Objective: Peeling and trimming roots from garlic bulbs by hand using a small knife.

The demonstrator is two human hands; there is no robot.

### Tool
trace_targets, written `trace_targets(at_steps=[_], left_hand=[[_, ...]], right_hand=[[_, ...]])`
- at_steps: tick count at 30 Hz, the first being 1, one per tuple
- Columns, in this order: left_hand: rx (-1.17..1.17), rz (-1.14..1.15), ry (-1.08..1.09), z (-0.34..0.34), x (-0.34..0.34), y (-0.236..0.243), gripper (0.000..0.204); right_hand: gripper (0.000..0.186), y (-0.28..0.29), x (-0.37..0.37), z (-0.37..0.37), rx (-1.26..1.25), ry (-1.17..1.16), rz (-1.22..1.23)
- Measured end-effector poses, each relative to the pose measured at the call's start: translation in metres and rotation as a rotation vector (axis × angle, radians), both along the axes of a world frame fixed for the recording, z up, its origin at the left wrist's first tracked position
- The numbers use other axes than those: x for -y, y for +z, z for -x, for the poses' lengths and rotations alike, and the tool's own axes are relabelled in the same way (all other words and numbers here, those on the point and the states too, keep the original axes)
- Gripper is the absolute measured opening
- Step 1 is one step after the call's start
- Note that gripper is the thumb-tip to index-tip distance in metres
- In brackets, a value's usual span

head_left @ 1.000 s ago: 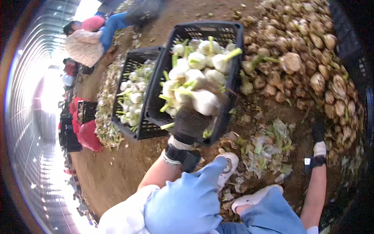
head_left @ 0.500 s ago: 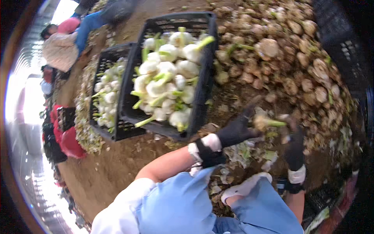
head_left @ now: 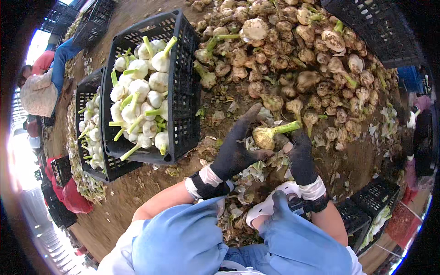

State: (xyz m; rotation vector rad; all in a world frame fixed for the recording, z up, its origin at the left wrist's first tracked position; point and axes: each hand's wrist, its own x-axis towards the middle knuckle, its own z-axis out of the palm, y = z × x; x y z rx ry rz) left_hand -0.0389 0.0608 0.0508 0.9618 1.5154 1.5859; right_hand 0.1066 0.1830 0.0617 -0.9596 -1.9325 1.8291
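A soil-stained garlic bulb (head_left: 264,137) with a thick green stem is held up between my gloved hands. My right hand (head_left: 300,158) is closed at the stem, its thumb tip showing bare through the dark glove. My left hand (head_left: 238,149) is open at the other side, thumb and fingers spread around the bulb; whether it touches is unclear. Beyond them lies a heap of dirty garlic (head_left: 316,87) with roots and stems. On the left, a black plastic crate (head_left: 183,91) is filled with clean white garlic bulbs (head_left: 142,91).
A second black crate (head_left: 110,170) of white garlic stands left of the first. Other crates are at upper right (head_left: 371,32) and lower right (head_left: 380,197). Peeled skins (head_left: 254,172) litter the soil around my white shoe (head_left: 256,213). Another person (head_left: 41,91) sits at far left.
My view has shifted, so crates and heap appear further left. The bulb remains between my hands, now with its stem tilted up to the right.
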Motion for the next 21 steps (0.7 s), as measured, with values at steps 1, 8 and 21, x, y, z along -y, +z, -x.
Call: trace_targets(at_steps=[1, 8, 21], left_hand=[[0.038, -0.012, -0.001, -0.001, 0.0, 0.001, 0.104], [-0.232, 0.062, -0.074, 0.001, -0.002, 0.001, 0.101], [0.411, 0.157, -0.064, -0.001, 0.004, 0.008, 0.085]], right_hand=[[0.032, 0.002, 0.0, 0.0, -0.044, 0.011, 0.012], [0.026, -0.001, 0.001, -0.003, 0.036, 0.004, -0.064], [0.026, -0.02, -0.003, -0.011, -0.05, 0.053, -0.38]])
